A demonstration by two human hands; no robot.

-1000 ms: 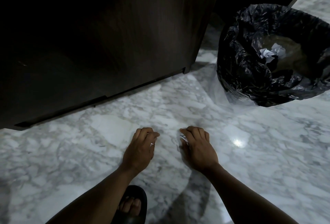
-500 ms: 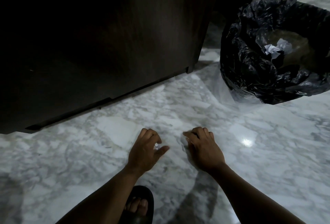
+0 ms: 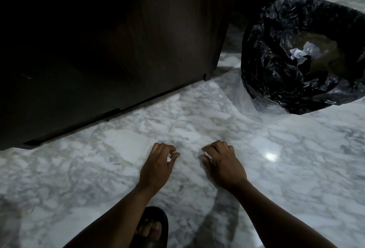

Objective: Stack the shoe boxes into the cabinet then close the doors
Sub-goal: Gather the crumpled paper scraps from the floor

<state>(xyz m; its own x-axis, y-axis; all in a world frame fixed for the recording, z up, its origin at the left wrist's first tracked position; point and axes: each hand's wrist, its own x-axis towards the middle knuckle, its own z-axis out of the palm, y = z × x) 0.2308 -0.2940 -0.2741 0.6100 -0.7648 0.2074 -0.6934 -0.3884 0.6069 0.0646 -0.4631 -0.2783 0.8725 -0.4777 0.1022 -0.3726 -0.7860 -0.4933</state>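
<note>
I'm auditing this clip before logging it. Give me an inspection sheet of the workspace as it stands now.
Surface: marble floor, glossy, with one glare spot.
Job's things: dark wood cabinet standing on the floor; no shoe boxes seen.
Clutter: bin lined with a black bag, crumpled paper inside.
Hands: left hand pinches a white paper scrap; right hand curled low at the floor, contents unclear.
Cables: nothing seen.
Surroundings: sandalled foot at the bottom edge; dim light.
</note>
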